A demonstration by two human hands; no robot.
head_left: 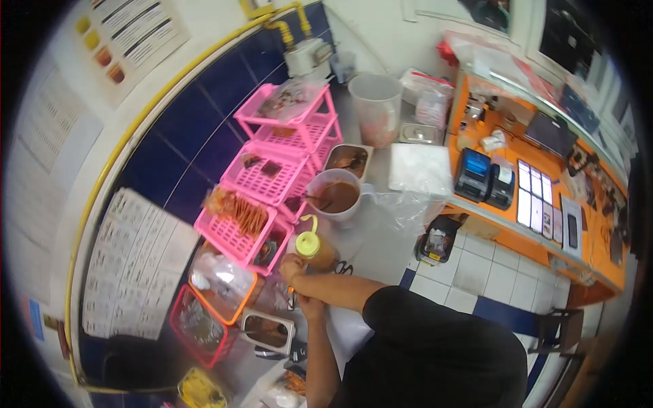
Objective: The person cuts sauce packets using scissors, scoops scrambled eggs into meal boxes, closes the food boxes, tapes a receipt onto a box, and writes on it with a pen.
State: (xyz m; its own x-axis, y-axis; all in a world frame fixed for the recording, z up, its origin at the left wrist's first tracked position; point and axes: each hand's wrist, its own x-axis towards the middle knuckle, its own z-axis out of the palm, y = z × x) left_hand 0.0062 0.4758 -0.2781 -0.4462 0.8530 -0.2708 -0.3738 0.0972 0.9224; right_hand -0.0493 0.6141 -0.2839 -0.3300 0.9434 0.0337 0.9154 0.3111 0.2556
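My right hand (292,268) is closed just left of a squeeze bottle (318,253) with a yellow cap and brownish sauce inside. What its fingers hold, if anything, is hidden. Below it, close to the right wrist, is my left hand (310,307), whose fingers are mostly out of sight. A small orange-and-dark object (291,299) shows beside the left hand; I cannot make out its kind or whether it is held. Dark-handled scissors (345,268) lie right of the bottle. A steel container (268,332) of dark sauce sits below the hands.
Pink stacked baskets (235,234) stand along the blue-tiled wall. Behind the bottle are a jug (335,197) of brown sauce and a steel pan (348,160). An orange-rimmed basket (235,314) and a red basket (216,353) sit at the left. An orange counter (507,221) holds card terminals.
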